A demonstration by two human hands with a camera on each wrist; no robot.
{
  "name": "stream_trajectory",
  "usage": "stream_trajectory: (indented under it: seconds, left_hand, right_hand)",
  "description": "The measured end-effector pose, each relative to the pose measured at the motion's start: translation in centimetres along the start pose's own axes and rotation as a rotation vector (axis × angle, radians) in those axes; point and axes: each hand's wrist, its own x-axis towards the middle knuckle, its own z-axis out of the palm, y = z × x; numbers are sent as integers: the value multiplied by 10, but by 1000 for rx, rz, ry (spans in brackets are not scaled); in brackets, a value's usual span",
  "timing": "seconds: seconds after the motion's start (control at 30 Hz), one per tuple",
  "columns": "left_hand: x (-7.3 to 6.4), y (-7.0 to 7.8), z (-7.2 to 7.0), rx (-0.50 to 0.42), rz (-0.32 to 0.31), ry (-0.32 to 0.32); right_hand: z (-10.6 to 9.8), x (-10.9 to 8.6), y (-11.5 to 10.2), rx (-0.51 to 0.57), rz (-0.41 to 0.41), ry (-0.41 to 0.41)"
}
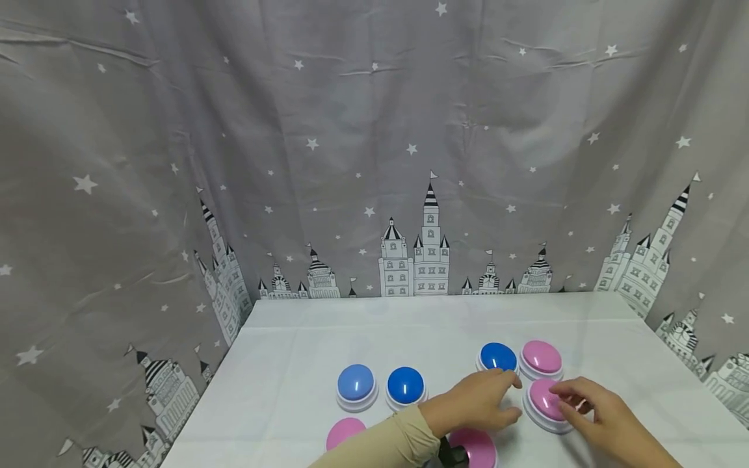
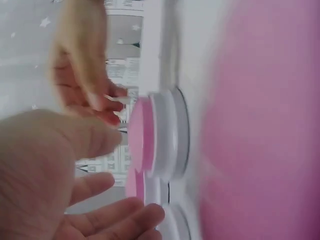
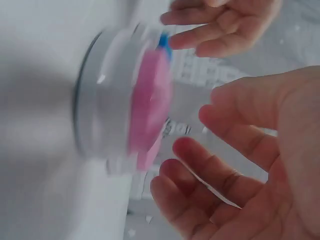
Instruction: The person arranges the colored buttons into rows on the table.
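A pink push button (image 1: 543, 398) in a round white base sits on the right part of the white table. My right hand (image 1: 605, 422) hovers at its right side, fingers loosely bent; the right wrist view shows a gap between those fingertips (image 3: 187, 150) and the pink dome. To the left of this button is my left hand (image 1: 476, 402), its fingers relaxed and spread, holding nothing. It partly covers the base of a blue button (image 1: 498, 357). Another pink button (image 1: 541, 356) stands directly behind the first one.
Further left stand a lighter blue button (image 1: 355, 382) and a darker blue button (image 1: 406, 385). Pink buttons (image 1: 344, 431) lie nearer the front, partly hidden by the left sleeve (image 1: 380, 445). A grey curtain (image 1: 351, 130) with stars and castles hangs behind the white table (image 1: 316, 331).
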Motion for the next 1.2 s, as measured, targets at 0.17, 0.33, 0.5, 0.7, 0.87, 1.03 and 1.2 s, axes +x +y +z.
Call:
stream_trajectory:
  seconds: [0.17, 0.33, 0.5, 0.7, 0.87, 1.03, 1.2]
  left_hand:
    - [25, 4, 11, -77, -26, 18]
    - [38, 8, 20, -91, -50, 16]
    - [41, 8, 28, -91, -82, 15]
    - [40, 4, 30, -78, -60, 30]
    - [36, 0, 24, -68, -56, 41]
    - [30, -10, 12, -64, -25, 44]
    - [19, -19, 2, -70, 16, 31]
  right_hand:
    - [-5, -6, 10, -162, 125, -23]
    - [-6, -12, 18, -80, 236, -173]
    - [1, -16, 21, 20, 204, -176]
    - [7, -15, 19, 82, 167, -105]
    - [8, -11, 12, 133, 177, -62]
    - [7, -4, 3, 187, 182, -64]
    - [9, 2, -5, 236, 139, -80]
